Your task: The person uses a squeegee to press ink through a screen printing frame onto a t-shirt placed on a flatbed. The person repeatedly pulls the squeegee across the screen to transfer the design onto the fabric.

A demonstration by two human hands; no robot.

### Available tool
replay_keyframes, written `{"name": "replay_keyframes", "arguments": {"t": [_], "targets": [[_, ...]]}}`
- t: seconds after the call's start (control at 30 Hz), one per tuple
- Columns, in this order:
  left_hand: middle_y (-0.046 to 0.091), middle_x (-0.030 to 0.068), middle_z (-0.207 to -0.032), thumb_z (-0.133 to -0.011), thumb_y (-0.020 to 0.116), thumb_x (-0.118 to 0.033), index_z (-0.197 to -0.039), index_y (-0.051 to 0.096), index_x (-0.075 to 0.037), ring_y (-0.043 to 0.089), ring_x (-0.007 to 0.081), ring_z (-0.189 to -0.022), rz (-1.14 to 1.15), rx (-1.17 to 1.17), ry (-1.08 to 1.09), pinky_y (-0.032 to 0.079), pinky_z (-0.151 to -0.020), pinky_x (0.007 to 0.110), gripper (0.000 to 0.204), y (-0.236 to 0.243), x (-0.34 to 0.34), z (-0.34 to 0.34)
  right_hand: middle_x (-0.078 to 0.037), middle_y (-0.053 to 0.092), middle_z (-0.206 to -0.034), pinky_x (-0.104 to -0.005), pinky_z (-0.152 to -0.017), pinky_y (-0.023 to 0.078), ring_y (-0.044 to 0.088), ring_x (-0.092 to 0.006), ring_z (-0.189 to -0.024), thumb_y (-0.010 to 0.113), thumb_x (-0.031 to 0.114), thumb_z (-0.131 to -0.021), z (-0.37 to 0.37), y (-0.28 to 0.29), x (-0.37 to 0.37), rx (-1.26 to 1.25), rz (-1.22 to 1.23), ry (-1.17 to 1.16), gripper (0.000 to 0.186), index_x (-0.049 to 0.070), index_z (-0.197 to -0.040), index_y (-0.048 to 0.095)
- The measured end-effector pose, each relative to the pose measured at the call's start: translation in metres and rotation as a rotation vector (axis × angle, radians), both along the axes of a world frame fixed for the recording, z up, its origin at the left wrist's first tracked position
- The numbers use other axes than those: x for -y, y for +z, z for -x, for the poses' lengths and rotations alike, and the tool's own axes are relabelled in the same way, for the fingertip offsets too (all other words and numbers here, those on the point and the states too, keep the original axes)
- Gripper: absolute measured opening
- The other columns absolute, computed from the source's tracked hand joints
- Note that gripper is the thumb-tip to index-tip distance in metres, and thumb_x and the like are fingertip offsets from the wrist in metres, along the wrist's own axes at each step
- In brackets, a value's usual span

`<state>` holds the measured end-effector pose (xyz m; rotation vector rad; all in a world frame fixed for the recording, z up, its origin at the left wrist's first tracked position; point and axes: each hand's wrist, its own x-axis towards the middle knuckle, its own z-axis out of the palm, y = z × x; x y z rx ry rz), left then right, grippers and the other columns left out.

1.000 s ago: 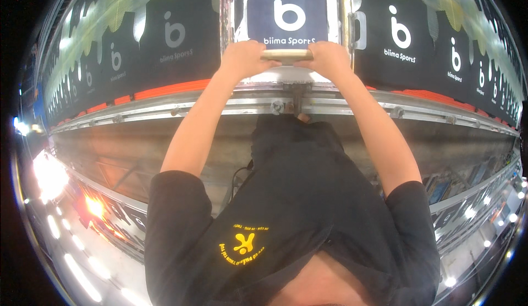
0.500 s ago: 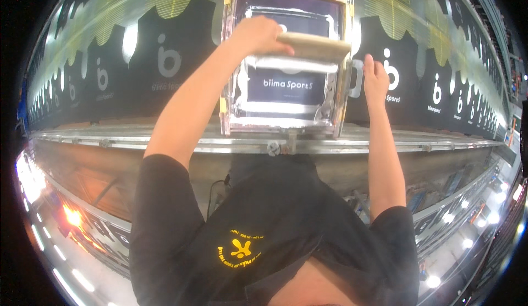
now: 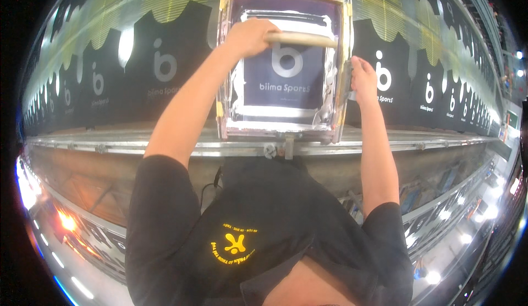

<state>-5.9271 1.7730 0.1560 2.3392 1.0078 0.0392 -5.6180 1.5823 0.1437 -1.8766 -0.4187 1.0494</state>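
Observation:
A screen-printing frame (image 3: 222, 80) with a dark mesh lies before me over the table. White ink (image 3: 239, 86) lines the mesh edges, and a pale logo (image 3: 286, 61) shows in the middle. My left hand (image 3: 252, 36) is closed around the left end of a squeegee (image 3: 305, 39), whose beige grip lies crosswise over the upper part of the mesh. At the frame's right side, my right hand (image 3: 363, 79) is closed on a side handle (image 3: 346, 77), partly hidden by the fingers. The squeegee's blade is hard to make out.
Black garment pieces lie in a row along the table, dull-printed ones (image 3: 173, 42) leftward and bright white-printed ones (image 3: 382, 53) rightward. A metal rail (image 3: 220, 149) runs along the near edge. Below the frame sits a small clamp or stop (image 3: 289, 148).
My right hand has closed on the side handle, from which it stood slightly apart. The squeegee is now less tilted, a little to the left, and more of the logo below it shows.

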Motion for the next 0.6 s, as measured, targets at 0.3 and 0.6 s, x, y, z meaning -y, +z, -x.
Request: {"name": "replay_keyframes", "arguments": {"t": [0.3,0.6], "targets": [[0.072,0.0023,-0.133,-0.078,0.073,0.001,-0.13,0.073,-0.018,0.066,0.0265,-0.122,-0.17,0.21,-0.004,0.052,-0.105,0.041,0.056,-0.019,0.242,0.083,0.006,0.055,-0.073,-0.0244,-0.048,0.033,0.043,-0.0035,-0.056,0.076,0.029,-0.1,0.003,0.007,-0.002,0.032,-0.115,-0.011,0.036,0.0,-0.12,0.073],[0.071,0.0077,-0.135,-0.075,0.075,-0.003,-0.134,0.069,-0.011,0.065,0.0304,-0.127,-0.124,0.08,0.091,0.052,-0.107,0.043,0.06,0.013,0.205,0.198,-0.002,0.073,-0.102,-0.0258,-0.079,0.052,0.063,-0.0088,-0.084,0.076,0.022,-0.101,0.127,-0.008,-0.037,0.125,-0.302,-0.109,0.027,0.0,-0.117,0.074]]}}
